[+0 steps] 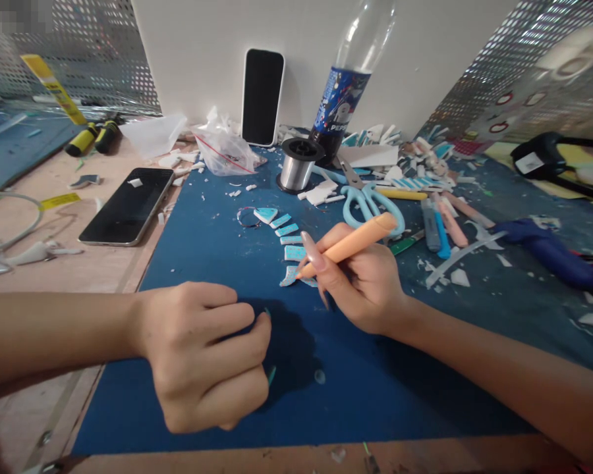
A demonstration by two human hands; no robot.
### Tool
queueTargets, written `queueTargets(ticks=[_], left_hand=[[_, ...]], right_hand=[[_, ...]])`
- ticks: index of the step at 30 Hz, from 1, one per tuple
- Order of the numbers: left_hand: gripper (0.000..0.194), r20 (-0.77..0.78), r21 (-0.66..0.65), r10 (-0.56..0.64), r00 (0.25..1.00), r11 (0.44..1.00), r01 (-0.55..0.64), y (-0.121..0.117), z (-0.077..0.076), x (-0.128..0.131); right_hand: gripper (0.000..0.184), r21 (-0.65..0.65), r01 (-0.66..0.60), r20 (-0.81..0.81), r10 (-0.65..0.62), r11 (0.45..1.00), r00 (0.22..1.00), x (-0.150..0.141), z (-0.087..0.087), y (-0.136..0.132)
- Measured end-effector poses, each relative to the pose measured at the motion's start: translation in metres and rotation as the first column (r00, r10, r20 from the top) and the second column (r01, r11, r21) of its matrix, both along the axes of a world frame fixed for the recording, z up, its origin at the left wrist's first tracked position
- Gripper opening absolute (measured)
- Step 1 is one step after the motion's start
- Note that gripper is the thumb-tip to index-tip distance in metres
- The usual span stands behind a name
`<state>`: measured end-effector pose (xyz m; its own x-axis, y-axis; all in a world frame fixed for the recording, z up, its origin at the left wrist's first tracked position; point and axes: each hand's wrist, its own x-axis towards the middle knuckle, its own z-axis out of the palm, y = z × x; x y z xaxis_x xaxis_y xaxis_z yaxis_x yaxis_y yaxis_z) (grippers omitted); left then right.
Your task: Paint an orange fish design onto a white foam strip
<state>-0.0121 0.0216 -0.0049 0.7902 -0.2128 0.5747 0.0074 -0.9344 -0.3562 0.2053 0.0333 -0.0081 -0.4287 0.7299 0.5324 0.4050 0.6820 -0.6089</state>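
Observation:
My right hand [363, 280] grips a thick orange marker [360, 242], its tip down at the tail end of a row of flat blue-and-white pieces [287, 230]. The pieces lie apart in a curve on the blue mat [202, 247], shaped like a fish skeleton. A pointed head piece [265, 214] lies at the far end, by a thin loop of thread [247, 217]. My fingers partly cover the tail piece [290, 275]. My left hand [210, 359] is a loose fist above the near part of the mat, its palm side hidden and nothing sticking out of it.
Behind the pieces stand a wire spool [297, 168], a soda bottle [343, 99] and an upright phone [263, 97]. Light-blue scissors [370, 201] and a heap of white scraps [425, 168] lie back right. Another phone [128, 205] lies left. A blue glue gun [548, 247] is at right.

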Motion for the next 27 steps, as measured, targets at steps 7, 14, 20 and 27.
queueTargets(ticks=[7,14,20,27], left_hand=[[0.034,-0.007,-0.015,-0.008,1.000,1.000,0.007,0.0002,-0.0004,-0.0009],[0.036,0.004,-0.008,0.003,1.000,1.000,-0.003,0.0002,0.0004,0.0000],[0.036,0.002,-0.006,-0.001,1.000,1.000,0.001,0.0004,0.0018,0.0007],[0.034,0.013,-0.014,-0.001,1.000,1.000,0.001,0.0003,0.0014,0.0011]], right_hand=[[0.022,-0.004,0.053,0.029,-0.053,0.999,0.998,0.0014,-0.0002,-0.0001],[0.025,-0.042,0.001,0.041,0.000,0.999,0.999,0.0001,0.0015,0.0003],[0.025,-0.052,0.062,0.050,-0.060,0.997,0.997,0.0001,0.0004,-0.0011],[0.019,-0.009,0.043,0.046,-0.042,0.999,0.998,0.0005,0.0003,0.0013]])
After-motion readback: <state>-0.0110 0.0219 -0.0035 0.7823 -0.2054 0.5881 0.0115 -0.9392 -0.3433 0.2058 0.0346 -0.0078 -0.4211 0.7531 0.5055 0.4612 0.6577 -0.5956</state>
